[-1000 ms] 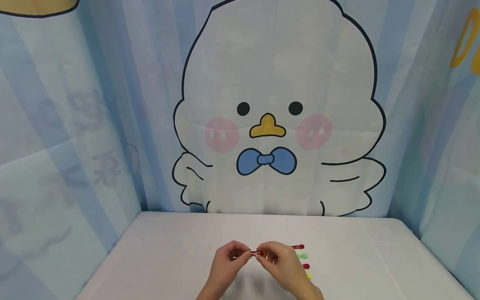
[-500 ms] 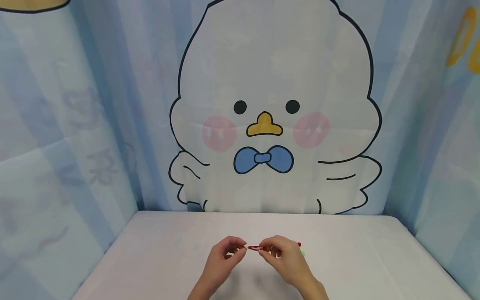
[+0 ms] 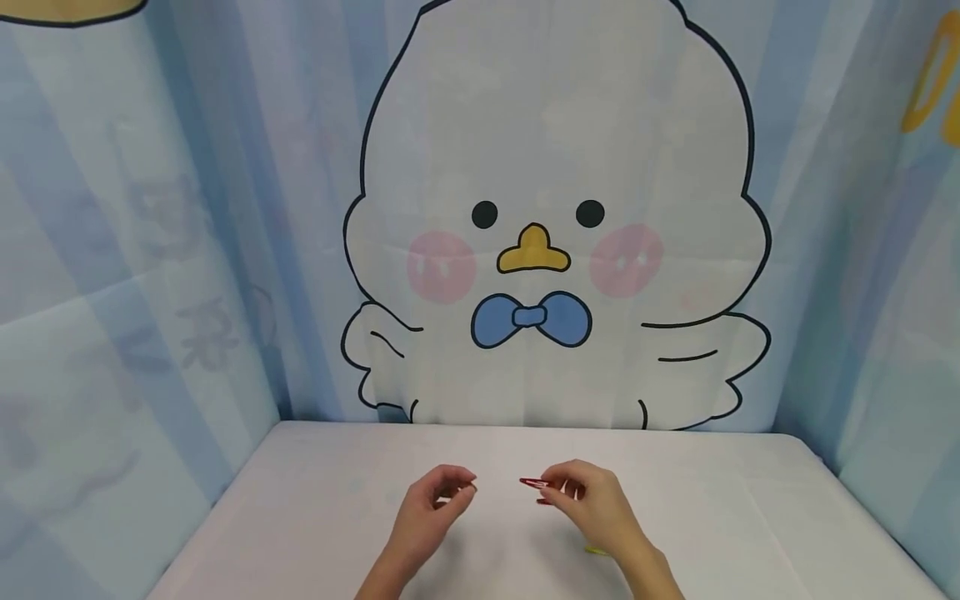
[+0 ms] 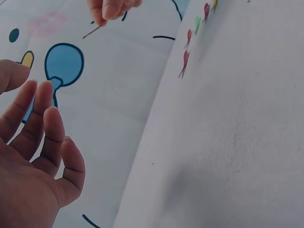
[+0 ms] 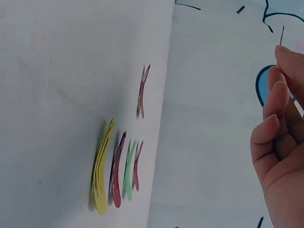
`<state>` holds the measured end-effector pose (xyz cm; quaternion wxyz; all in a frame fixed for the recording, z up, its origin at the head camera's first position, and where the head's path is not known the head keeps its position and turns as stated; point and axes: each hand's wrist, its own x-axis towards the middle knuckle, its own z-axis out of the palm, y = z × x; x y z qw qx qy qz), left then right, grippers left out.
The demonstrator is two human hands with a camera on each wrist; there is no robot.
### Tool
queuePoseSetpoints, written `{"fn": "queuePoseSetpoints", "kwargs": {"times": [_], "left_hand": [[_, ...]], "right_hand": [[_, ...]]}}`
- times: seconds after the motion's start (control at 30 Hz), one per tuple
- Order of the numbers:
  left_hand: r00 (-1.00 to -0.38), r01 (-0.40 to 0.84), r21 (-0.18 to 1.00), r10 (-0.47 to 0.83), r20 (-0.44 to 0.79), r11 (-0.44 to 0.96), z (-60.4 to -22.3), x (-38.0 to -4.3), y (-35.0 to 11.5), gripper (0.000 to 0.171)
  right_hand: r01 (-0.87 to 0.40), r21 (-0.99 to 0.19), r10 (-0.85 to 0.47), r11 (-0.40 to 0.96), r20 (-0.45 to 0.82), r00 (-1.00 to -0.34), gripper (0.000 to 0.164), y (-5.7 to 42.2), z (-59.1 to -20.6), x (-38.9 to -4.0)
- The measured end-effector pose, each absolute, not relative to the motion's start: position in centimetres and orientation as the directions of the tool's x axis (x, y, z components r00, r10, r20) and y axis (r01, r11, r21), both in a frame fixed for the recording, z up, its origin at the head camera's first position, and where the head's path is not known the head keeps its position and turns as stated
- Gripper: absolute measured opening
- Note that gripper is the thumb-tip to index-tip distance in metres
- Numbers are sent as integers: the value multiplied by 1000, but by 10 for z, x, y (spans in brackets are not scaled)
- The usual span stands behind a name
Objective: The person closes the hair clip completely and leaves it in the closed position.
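My right hand (image 3: pixel 592 504) pinches a red snap hair clip (image 3: pixel 533 482) between thumb and fingertips, above the table. The clip's narrow tip points left, away from the fingers; its other end is hidden in the grip. To the left, my left hand (image 3: pixel 426 518) hovers with fingers loosely bent and nothing between them. In the left wrist view its thumb and fingertips are apart. Beneath the right hand, a yellow clip (image 5: pixel 100 173), a red clip (image 5: pixel 117 173) and a green clip (image 5: pixel 128 173) lie side by side with another red one. One more red clip (image 5: pixel 144 92) lies apart from that row.
The white table (image 3: pixel 337 533) reaches back to a hanging cloth (image 3: pixel 315 250) printed with a cartoon bird. More printed cloth hangs along the left and right sides.
A second ago both hands held the red hair clip. The left hand has let go and moved left; the right hand has moved right with the clip.
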<state>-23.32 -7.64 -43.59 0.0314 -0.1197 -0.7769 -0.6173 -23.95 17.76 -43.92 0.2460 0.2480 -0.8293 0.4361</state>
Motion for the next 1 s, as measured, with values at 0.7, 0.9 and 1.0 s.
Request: {"fn": "queuePoseSetpoints", "kwargs": {"times": [0.7,0.9,1.0], "left_hand": [[-962,264,900,165,218,346,-438,-249,-101,17],[-964,256,893,162,209,371,-438,-251,-107,19],[-963,260,891,170,210,373,-440,-253,-109,20]], "right_hand": [[-264,-723,-172,638,201,-965,10,205,-444,-261],[-316,-676,-245,666,202,-948,8,211,-452,-266],[-333,-657,-283,677,186,-941,8,213,-456,-269]]}}
